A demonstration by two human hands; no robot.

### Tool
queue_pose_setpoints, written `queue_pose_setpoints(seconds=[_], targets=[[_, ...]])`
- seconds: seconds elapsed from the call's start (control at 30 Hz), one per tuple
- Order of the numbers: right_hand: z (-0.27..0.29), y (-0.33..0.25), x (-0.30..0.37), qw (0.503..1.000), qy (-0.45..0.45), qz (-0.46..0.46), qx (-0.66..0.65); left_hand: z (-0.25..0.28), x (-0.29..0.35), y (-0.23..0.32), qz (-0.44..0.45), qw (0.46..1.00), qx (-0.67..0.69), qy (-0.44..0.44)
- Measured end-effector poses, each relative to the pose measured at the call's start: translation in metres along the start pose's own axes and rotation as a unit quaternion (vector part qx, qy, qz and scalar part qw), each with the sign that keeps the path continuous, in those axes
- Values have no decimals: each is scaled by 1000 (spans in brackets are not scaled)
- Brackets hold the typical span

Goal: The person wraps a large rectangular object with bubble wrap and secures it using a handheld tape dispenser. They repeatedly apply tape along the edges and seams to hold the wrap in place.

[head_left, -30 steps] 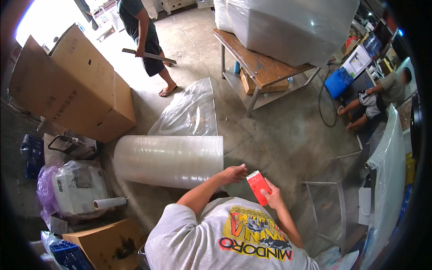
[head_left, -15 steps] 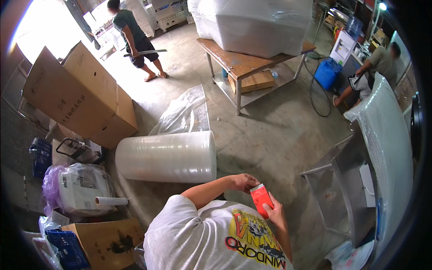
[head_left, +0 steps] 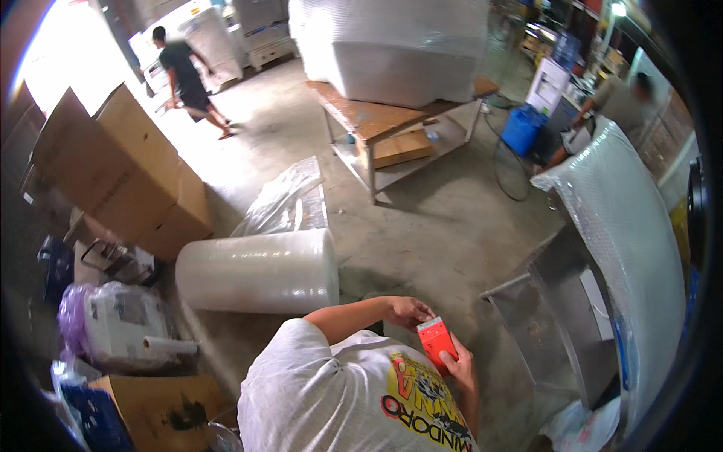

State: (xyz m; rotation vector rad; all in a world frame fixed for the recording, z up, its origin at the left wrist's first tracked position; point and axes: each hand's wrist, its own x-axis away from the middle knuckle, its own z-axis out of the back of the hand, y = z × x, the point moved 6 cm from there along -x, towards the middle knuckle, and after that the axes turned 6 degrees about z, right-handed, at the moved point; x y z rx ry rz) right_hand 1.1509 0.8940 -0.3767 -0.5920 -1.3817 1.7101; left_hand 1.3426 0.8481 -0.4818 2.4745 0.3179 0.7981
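My right hand (head_left: 462,364) grips a flat red block-shaped thing (head_left: 435,340) with a pale strip along its top edge and small dark spots below that strip. Its thumb lies across the red face. At the top edge, my left hand (head_left: 410,312) has its fingers curled together, the tips close to the pale strip. Whatever those fingertips pinch is too small to make out. Both hands are in front of my chest, over the concrete floor (head_left: 392,256).
A large bubble-wrap roll (head_left: 256,273) lies left of my hands, a loose sheet (head_left: 282,197) beyond it. Cardboard boxes (head_left: 113,169) stand left. Ahead is a table (head_left: 354,113) bearing a wrapped bulk. Right are a metal frame (head_left: 542,331) and two people (head_left: 184,71) (head_left: 617,105) farther off.
The view has shifted slightly, moving the surroundings left in the picture. The person at the far left has walked farther away. My hands keep nearly the same pose around the red thing.
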Motion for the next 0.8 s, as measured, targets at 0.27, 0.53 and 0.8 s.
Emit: queue_pose_setpoints(seconds=[0.27,0.53,0.8], targets=[[27,27,-10,992,87,-90,19,21,-60,40,96,993,-58,-43],[58,0,-24,949,253,-186,-8,18,-159,131,90,867,-487,-64],[96,-30,-8,862,469,-174,-77,-93,-209,231,30,798,-561,-218]])
